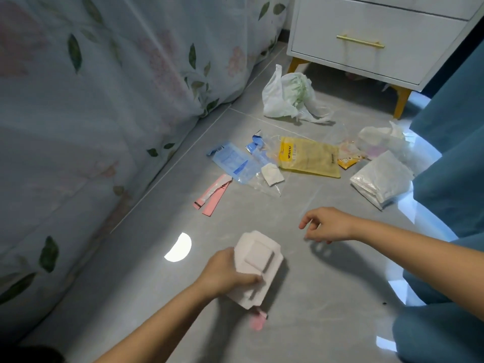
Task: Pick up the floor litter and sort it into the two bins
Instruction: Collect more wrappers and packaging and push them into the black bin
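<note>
**White tray in hand, rest of the litter on the floor**

Our left hand (222, 271) has its grip curled round a white moulded packaging tray (258, 268), lifted just above the grey tiled floor (327, 310), we judge for carrying to a bin. Our right hand (326, 225) hovers with a loosely curled grip, holding nothing. Ahead lie pink strips (212, 195), a blue pouch (233, 163), a yellow pouch (309, 157) and a white plastic bag (285, 95) whose contents we cannot make out. Neither bin is in view, so sorting waits
</note>
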Demonstrator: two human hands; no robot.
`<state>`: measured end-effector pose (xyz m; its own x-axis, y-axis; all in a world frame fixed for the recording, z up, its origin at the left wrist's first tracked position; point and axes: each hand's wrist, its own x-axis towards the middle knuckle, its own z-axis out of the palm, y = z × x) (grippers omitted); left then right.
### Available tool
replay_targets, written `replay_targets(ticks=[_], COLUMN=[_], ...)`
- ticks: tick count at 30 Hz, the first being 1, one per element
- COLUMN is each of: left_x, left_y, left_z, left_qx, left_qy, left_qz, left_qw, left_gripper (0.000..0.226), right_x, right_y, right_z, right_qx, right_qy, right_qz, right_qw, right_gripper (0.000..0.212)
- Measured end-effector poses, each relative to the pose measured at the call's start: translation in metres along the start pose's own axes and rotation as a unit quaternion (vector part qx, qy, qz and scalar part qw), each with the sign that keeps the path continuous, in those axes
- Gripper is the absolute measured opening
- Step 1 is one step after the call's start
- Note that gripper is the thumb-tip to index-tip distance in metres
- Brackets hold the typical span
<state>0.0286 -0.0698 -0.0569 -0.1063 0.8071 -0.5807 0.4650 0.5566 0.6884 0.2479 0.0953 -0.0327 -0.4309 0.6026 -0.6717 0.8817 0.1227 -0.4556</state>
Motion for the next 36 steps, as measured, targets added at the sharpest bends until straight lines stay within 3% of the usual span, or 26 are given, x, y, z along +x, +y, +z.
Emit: replay_targets(ticks=[3, 5, 7, 9, 13, 16, 18, 24, 30, 34, 36], left_x=[-0.004, -0.004, -0.006, -0.009, -0.007, -0.004, -0.003, -0.003, 0.0, 0.004, 0.005], left_y=[-0.012, -0.021, -0.028, -0.033, -0.042, -0.041, -0.041, -0.051, -0.051, -0.045, -0.044], left_z=[-0.026, -0.043, -0.057, -0.068, -0.085, -0.095, -0.099, -0.1, -0.1, -0.095, -0.092], left_qx=[-0.228, -0.316, -0.376, -0.408, -0.424, -0.433, -0.446, -0.464, -0.486, -0.501, -0.496], left_qy=[0.075, 0.112, 0.144, 0.165, 0.197, 0.216, 0.23, 0.235, 0.244, 0.235, 0.232], left_qz=[-0.054, -0.077, -0.082, -0.093, -0.105, -0.111, -0.112, -0.127, -0.123, -0.13, -0.132], left_qw=[0.969, 0.939, 0.912, 0.893, 0.878, 0.868, 0.858, 0.844, 0.83, 0.823, 0.826], left_gripper=[0.041, 0.049, 0.033, 0.019, 0.024, 0.022, 0.022, 0.02, 0.027, 0.026, 0.027], right_x=[0.026, 0.046, 0.065, 0.08, 0.114, 0.141, 0.152, 0.172, 0.182, 0.174, 0.167], right_y=[-0.023, -0.044, -0.071, -0.103, -0.161, -0.183, -0.19, -0.175, -0.158, -0.147, -0.143], right_z=[0.004, 0.005, 0.004, -0.001, -0.012, -0.005, 0.005, 0.034, 0.042, 0.048, 0.051], right_qx=[-0.042, -0.064, -0.068, -0.041, -0.027, -0.186, -0.3, -0.424, -0.355, -0.277, -0.25], right_qy=[0.043, 0.086, 0.119, 0.159, 0.19, 0.124, 0.113, 0.139, 0.148, 0.083, 0.087], right_qz=[-0.046, -0.088, -0.134, -0.186, -0.24, -0.226, -0.226, -0.23, -0.183, -0.171, -0.17], right_qw=[0.997, 0.99, 0.981, 0.969, 0.952, 0.948, 0.92, 0.865, 0.905, 0.942, 0.949], right_gripper=[0.024, 0.021, 0.016, 0.011, 0.017, 0.035, 0.039, 0.039, 0.026, 0.036, 0.036])
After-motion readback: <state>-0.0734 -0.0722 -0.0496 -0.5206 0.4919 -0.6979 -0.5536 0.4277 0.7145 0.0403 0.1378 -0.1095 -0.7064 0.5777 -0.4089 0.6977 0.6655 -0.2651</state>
